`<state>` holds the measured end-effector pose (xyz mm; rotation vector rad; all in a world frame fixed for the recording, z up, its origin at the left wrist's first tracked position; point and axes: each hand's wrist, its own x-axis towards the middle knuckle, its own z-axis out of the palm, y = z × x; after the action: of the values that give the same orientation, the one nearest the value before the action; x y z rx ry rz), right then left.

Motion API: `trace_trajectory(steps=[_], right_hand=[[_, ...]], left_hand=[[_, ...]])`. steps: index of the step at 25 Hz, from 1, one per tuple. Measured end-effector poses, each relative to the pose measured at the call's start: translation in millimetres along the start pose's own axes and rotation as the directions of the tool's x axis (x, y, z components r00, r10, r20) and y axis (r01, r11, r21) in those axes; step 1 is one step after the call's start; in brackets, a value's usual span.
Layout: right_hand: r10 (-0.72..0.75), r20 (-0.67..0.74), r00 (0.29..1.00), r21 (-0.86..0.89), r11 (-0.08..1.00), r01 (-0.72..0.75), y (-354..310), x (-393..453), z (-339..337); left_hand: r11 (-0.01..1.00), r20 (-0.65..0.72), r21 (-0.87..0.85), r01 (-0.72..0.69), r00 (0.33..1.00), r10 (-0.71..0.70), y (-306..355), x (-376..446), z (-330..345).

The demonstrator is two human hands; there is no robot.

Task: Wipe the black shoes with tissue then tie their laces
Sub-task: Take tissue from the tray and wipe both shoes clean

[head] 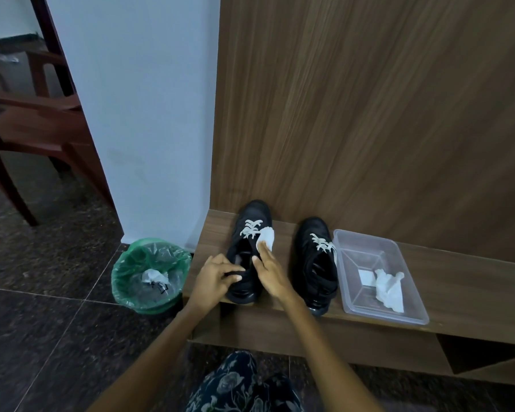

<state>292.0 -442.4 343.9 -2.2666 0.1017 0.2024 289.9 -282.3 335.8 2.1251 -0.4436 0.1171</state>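
Dark stone floor (42, 337) nearest, patterned trousers (235, 385) at bottom edge. Low wooden bench (458, 292) beyond. Left hand (213, 278) grips the heel collar of the left black shoe (244, 257), fingers curled over its rim. Right hand (269, 273) lies along that shoe's inner side, fingers straight, pressing a white tissue (266, 237) beside the white laces (250, 227). Right black shoe (317, 263) stands just beside, touching a clear plastic tray (366, 251) holding crumpled tissues (388, 288). Green-lined bin (150, 275) on floor left of bench. Wood panel wall (369, 114) behind.
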Motion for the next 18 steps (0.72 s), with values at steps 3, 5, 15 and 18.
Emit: trace_trajectory(steps=[3,5,15,18], right_hand=[[-0.026,0.049,0.998,0.051,0.998,0.024,1.5,-27.8,22.6],[-0.086,0.017,0.996,0.046,0.995,0.085,0.8,-45.4,44.3],[-0.172,-0.374,0.911,-0.027,0.984,0.175,3.6,15.9,34.9],[-0.057,-0.402,0.914,-0.074,0.997,0.029,31.8,37.1,13.8]], left_hand=[[0.981,0.056,0.145,-0.129,0.991,0.122,-10.0,2.0,-14.4],[0.963,0.146,0.191,-0.192,0.975,0.166,-20.4,6.0,-35.4],[0.630,0.272,0.717,-0.299,0.952,0.143,6.0,-12.2,10.4],[0.559,0.245,0.788,-0.258,0.964,0.101,-1.6,-15.4,19.1]])
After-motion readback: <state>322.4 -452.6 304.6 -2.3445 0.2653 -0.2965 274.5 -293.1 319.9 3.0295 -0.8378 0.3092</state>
